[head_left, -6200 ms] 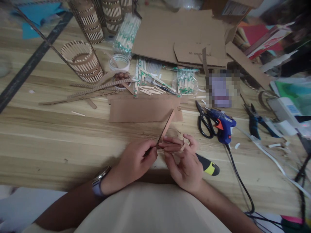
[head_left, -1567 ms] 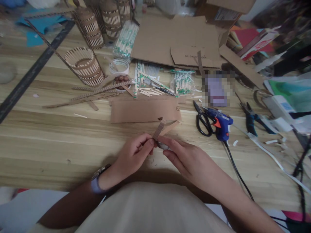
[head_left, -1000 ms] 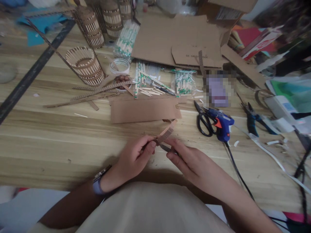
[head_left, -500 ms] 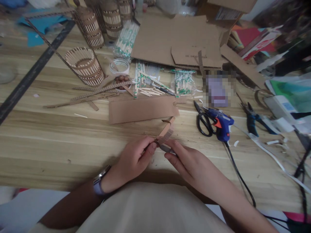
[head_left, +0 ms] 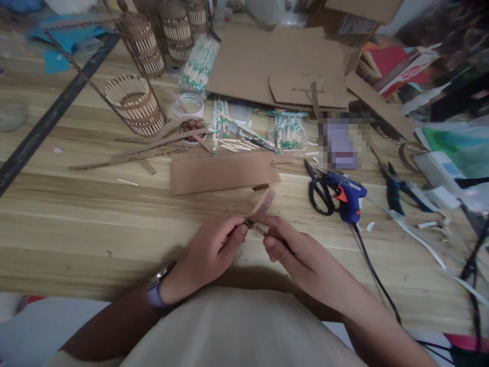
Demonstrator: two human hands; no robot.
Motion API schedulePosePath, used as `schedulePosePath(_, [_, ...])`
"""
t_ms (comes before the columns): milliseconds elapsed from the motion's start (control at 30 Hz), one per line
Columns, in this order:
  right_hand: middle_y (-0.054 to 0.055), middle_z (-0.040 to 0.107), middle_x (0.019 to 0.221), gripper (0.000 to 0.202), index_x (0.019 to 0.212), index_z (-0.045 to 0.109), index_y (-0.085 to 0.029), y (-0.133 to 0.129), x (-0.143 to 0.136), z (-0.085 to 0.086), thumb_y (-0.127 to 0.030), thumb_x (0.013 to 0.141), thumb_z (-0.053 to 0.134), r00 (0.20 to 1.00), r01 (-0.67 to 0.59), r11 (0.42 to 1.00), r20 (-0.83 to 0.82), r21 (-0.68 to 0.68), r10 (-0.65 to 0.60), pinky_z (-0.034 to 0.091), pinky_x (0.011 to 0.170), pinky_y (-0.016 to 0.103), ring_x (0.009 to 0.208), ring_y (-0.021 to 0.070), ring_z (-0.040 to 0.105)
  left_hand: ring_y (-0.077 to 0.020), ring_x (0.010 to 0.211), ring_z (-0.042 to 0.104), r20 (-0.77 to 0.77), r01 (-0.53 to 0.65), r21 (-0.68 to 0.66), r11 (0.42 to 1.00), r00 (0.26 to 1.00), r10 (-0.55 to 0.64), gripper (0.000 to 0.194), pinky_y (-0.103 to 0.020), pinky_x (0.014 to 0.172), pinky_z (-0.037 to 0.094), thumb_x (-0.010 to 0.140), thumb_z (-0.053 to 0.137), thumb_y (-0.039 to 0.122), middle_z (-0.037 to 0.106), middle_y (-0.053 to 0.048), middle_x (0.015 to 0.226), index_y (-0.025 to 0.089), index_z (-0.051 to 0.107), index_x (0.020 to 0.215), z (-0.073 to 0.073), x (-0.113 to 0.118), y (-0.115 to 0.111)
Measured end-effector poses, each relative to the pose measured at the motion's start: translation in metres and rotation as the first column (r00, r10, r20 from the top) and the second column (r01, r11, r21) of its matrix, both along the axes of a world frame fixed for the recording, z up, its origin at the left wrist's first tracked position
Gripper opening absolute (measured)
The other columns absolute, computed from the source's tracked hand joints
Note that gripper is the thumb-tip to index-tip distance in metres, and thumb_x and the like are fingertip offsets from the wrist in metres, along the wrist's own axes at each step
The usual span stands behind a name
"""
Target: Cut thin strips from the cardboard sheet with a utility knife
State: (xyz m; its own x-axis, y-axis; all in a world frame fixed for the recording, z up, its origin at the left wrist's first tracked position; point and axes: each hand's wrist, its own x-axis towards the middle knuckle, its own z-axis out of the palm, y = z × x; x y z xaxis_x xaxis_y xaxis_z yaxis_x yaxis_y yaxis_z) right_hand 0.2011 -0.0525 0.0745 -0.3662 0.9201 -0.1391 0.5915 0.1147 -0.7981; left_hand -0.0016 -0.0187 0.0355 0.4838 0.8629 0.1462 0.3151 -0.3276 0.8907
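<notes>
Near the table's front edge, my left hand [head_left: 217, 244] is closed in a pinch on the lower end of a narrow brown cardboard strip [head_left: 262, 204], which slants up and to the right. My right hand [head_left: 296, 255] is closed around a slim metal tool [head_left: 260, 231], mostly hidden by the fingers, so its kind is unclear. The tool's tip reaches the strip's pinched end, and my right index finger lies against the strip there. Just beyond the hands lies a flat cardboard piece [head_left: 225, 173].
Black-handled scissors [head_left: 321, 193], a blue glue gun [head_left: 349, 196] with its cord and pliers [head_left: 397, 188] lie to the right. Behind are loose sticks [head_left: 237, 145], a tape roll [head_left: 188, 106] and cardboard sheets [head_left: 248, 61]. A stick basket [head_left: 139, 109] stands at left.
My right hand has shifted slightly right and down, and less of the metal tool shows. The strip's free part has turned a little. My left hand keeps its pinch.
</notes>
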Motion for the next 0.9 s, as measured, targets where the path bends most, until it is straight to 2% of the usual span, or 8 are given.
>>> schedulePosePath(100, [0.002,0.071,0.087,0.042,0.144,0.05,-0.025,-0.001,0.002,0.0,-0.036,0.106,0.037,1.0,-0.011,1.0,0.016,-0.019,0.012,0.06,0.076,0.032,0.088,0.0179,0.072,-0.0123,0.067,0.055,0.01,-0.006,0.001,1.0,1.0,0.006,0.024,-0.023,0.064,0.041,0.102,0.043,0.022,0.059,0.003,0.071,0.02,0.054,0.081,0.0,0.0,0.0])
schedulePosePath(167, [0.002,0.071,0.086,0.042,0.145,0.049,-0.025,-0.003,0.002,0.0,-0.035,0.106,0.037,0.999,-0.019,1.0,0.027,-0.019,0.019,0.06,0.078,0.032,0.09,0.0185,0.073,-0.0122,0.067,0.055,0.02,-0.005,0.001,1.0,1.0,0.005,0.023,-0.023,0.064,0.041,0.102,0.043,0.022,0.06,0.003,0.072,0.02,0.055,0.083,0.0,0.0,0.0])
schedulePosePath(367, [0.007,0.072,0.125,0.042,0.146,0.047,-0.028,-0.006,-0.001,-0.005,-0.028,0.105,0.039,1.0,-0.016,1.0,0.013,0.027,0.016,0.058,0.091,0.037,0.118,0.0205,0.068,-0.0136,0.07,0.058,0.012,0.008,0.013,1.0,1.0,-0.008,0.022,-0.024,0.065,0.043,0.102,0.044,0.022,0.064,0.001,0.076,0.021,0.057,0.085,0.0,0.0,0.001])
schedulePosePath(433, [0.008,0.072,0.124,0.04,0.144,0.049,-0.027,-0.007,-0.001,-0.005,-0.028,0.105,0.038,1.0,-0.013,0.999,0.003,0.042,0.013,0.058,0.092,0.037,0.119,0.0203,0.068,-0.0136,0.07,0.058,0.014,0.008,0.019,1.0,1.0,-0.008,0.022,-0.024,0.065,0.043,0.101,0.044,0.022,0.064,0.001,0.076,0.021,0.057,0.083,-0.001,0.0,0.0])
schedulePosePath(533, [0.004,0.075,0.099,0.04,0.144,0.049,-0.027,-0.008,0.001,-0.002,-0.032,0.105,0.037,1.0,-0.014,1.0,0.02,0.022,0.014,0.059,0.078,0.032,0.094,0.0185,0.073,-0.0132,0.069,0.058,0.029,0.015,0.004,1.0,0.999,-0.015,0.024,-0.024,0.065,0.044,0.101,0.045,0.022,0.063,0.002,0.073,0.021,0.056,0.08,-0.001,0.0,0.0])
schedulePosePath(633, [-0.001,0.07,0.08,0.042,0.145,0.043,-0.025,-0.009,0.009,0.004,-0.034,0.104,0.039,0.998,-0.025,1.0,0.049,-0.003,0.025,0.056,0.063,0.027,0.069,0.0162,0.069,-0.0128,0.067,0.059,0.047,0.021,-0.031,0.999,0.999,-0.02,0.023,-0.024,0.065,0.044,0.1,0.045,0.023,0.064,0.002,0.072,0.021,0.059,0.082,0.0,-0.001,-0.001])
schedulePosePath(767, [0.004,0.072,0.087,0.025,0.121,0.051,-0.021,-0.009,0.022,0.002,-0.036,0.103,0.043,0.988,0.016,0.996,0.155,0.093,-0.03,0.055,0.064,0.029,0.075,0.0187,0.071,-0.0131,0.067,0.061,0.058,0.009,-0.075,0.997,0.998,-0.005,0.021,-0.024,0.064,0.045,0.1,0.046,0.026,0.065,0.001,0.072,0.021,0.06,0.086,0.0,-0.003,-0.003])
schedulePosePath(900, [0.009,0.073,0.092,0.017,0.105,0.054,-0.021,-0.005,0.026,-0.023,-0.034,0.103,0.045,0.911,-0.031,0.968,0.405,0.248,-0.075,0.052,0.063,0.033,0.078,0.0238,0.072,-0.012,0.065,0.059,0.062,-0.029,-0.106,0.994,0.997,0.036,0.02,-0.021,0.056,0.043,0.1,0.047,0.029,0.064,0.001,0.072,0.02,0.062,0.091,-0.001,-0.004,-0.004])
